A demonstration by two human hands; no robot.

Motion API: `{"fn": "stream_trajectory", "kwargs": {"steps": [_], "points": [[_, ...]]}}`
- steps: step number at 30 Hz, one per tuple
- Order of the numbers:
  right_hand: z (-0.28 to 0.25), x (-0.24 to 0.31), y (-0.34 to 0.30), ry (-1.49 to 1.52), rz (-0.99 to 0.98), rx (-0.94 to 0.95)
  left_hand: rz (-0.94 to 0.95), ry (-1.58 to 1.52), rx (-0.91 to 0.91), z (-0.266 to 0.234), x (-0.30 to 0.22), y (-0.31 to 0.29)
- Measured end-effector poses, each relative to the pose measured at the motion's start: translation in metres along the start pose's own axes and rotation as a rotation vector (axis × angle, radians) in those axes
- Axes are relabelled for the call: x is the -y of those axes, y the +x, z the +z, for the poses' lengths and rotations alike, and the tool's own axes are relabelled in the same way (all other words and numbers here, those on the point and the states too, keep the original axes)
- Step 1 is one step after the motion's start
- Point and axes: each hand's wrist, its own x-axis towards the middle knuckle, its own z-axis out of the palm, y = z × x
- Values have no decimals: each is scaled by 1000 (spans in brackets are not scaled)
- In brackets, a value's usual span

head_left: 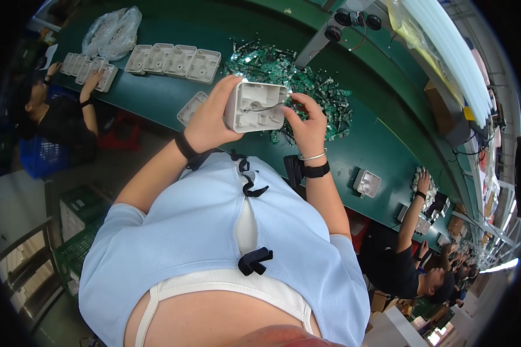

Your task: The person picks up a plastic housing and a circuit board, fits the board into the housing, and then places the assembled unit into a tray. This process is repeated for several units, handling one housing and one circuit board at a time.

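Observation:
My left hand (214, 118) is wrapped around the side of a white plastic housing (246, 121), held up over the bench with its hollow side toward me. Ribs and round posts show inside it. A thin dark wire (265, 109) crosses the inside of the housing toward the right wall. At that wall my right hand (308, 124) pinches the wire's end between thumb and fingers. The exact grip is small in view. Behind my left hand, another white housing (190, 109) lies on the bench, partly hidden.
Beyond my hands a heap of green circuit boards (330, 110) covers part of the green bench (382, 144). Left of it stands a row of white housings (179, 61) near clear plastic bags (113, 32). One housing (367, 183) lies to the right. Co-workers sit at both sides.

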Motion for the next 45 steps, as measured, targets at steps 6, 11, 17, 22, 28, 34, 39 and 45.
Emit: {"fn": "stream_trajectory", "kwargs": {"steps": [6,11,17,22,28,34,39,45], "points": [[1,34,-4,-202,-302,158,15,121,-66,6,6,-3],[9,47,-14,-88,-341,362,96,131,-115,13,14,-6],[12,40,-18,-11,-301,368,-17,15,-95,15,22,-7],[19,31,-18,26,-298,347,-56,-75,-125,13,30,-6],[39,28,-20,14,-77,338,-58,-67,-119,8,41,-6],[55,17,-19,-34,-125,367,-93,-60,-41,9,64,-12],[56,-5,-32,-165,-285,470,-301,-443,215,12,87,-20],[13,-29,-95,-364,-225,410,-129,118,296,6,165,-48]]}}
